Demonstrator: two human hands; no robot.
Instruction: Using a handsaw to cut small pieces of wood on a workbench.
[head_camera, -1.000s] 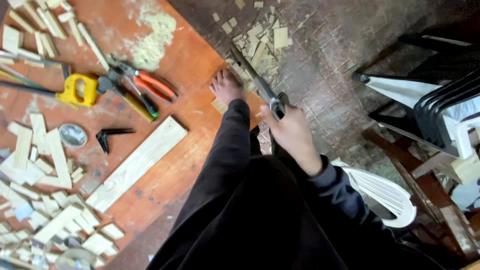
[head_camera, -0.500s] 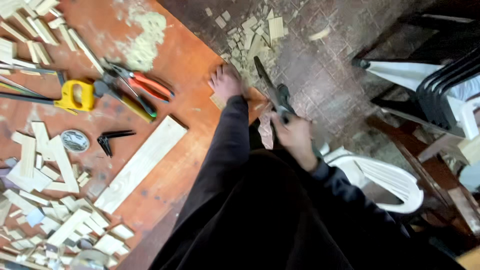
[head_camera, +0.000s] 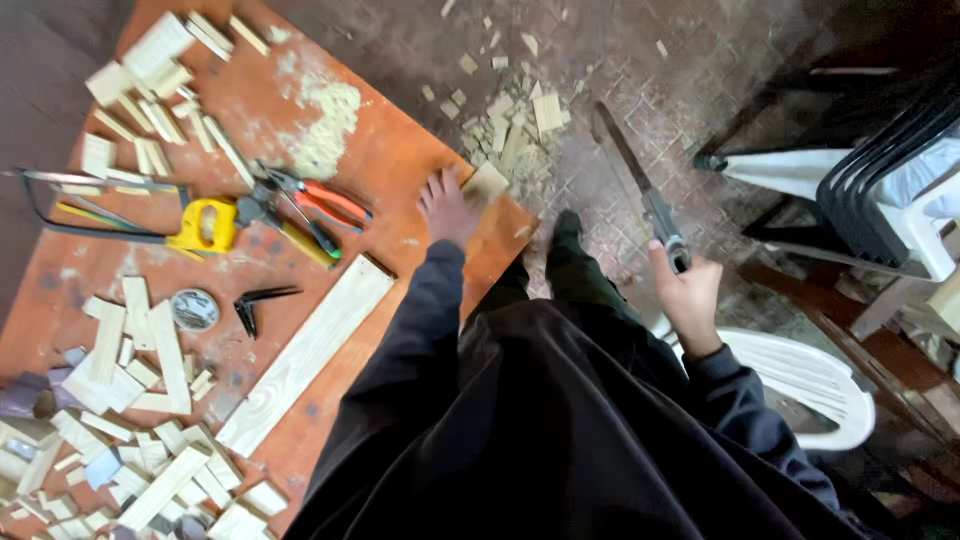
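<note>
My right hand (head_camera: 688, 296) grips the handle of a hand saw (head_camera: 633, 183), its blade pointing away over the floor, clear of the table. My left hand (head_camera: 447, 207) lies flat near the table's corner, fingers on a small pale wood block (head_camera: 487, 183) at the edge of the orange-brown table (head_camera: 400, 150). A long pale plank (head_camera: 308, 352) lies on the table just left of my left sleeve.
Pliers with orange handles (head_camera: 320, 203), a yellow-handled hacksaw (head_camera: 120, 215), a tape roll (head_camera: 194, 309) and several cut wood strips (head_camera: 130, 350) cover the table. Offcuts (head_camera: 515, 125) and sawdust litter the brick floor. White plastic chairs (head_camera: 800, 375) stand to the right.
My right hand has drawn the saw away from the block, out to the right over the floor. My left hand stays on the block at the table corner.
</note>
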